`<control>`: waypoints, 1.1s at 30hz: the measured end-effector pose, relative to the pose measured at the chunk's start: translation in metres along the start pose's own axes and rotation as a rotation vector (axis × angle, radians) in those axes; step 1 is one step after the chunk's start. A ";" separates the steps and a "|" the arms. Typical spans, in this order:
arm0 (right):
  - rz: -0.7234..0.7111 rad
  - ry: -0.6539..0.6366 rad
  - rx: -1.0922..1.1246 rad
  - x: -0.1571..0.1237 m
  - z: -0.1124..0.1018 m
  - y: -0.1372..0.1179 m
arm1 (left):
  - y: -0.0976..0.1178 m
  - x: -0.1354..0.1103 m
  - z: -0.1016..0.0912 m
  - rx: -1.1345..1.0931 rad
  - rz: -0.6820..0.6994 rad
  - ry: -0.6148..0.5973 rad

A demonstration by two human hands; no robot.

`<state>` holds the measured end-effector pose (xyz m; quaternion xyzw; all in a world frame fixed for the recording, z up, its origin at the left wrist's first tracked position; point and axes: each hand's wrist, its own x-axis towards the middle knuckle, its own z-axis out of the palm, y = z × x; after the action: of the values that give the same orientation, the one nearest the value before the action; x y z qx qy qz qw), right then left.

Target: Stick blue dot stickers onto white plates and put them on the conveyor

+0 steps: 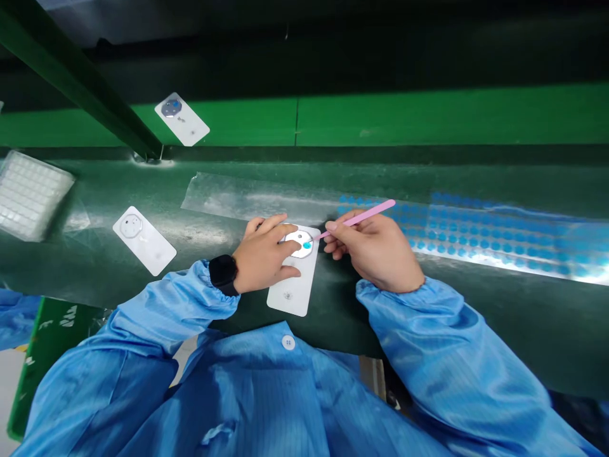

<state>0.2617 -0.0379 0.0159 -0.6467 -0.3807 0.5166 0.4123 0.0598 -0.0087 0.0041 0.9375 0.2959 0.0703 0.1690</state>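
Observation:
A white phone back panel [297,292] with an octagonal camera area lies on the green bench in front of me. A round blue dot [307,245] sits on that camera area. My left hand [266,254], open with its fingers spread, rests over the panel's left and upper part, covering some of it. In the fingers of my right hand [375,247] is a slim pink stick-like tool [366,214], gripped like a pen. Its thin tip points down-left at the panel's right edge, near the blue dot. Whether the tip touches the panel I cannot tell.
A clear sheet with rows of blue dots [485,238] stretches across the right of the bench. Another white panel [147,244] lies left, and one [183,120] rests on the green ledge. A clear compartment tray [31,193] stands far left, near a slanting green post [85,82].

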 end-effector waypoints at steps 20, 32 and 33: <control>-0.043 -0.019 -0.142 -0.002 -0.002 -0.001 | 0.001 0.000 -0.001 -0.011 -0.018 -0.026; -0.064 -0.004 -0.222 -0.003 -0.002 -0.002 | 0.004 -0.001 -0.001 0.011 -0.014 -0.018; -0.063 -0.003 -0.220 -0.003 -0.002 -0.002 | 0.004 -0.001 -0.001 0.014 -0.013 -0.016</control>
<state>0.2630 -0.0400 0.0187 -0.6749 -0.4558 0.4594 0.3544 0.0608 -0.0125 0.0065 0.9372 0.3012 0.0597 0.1653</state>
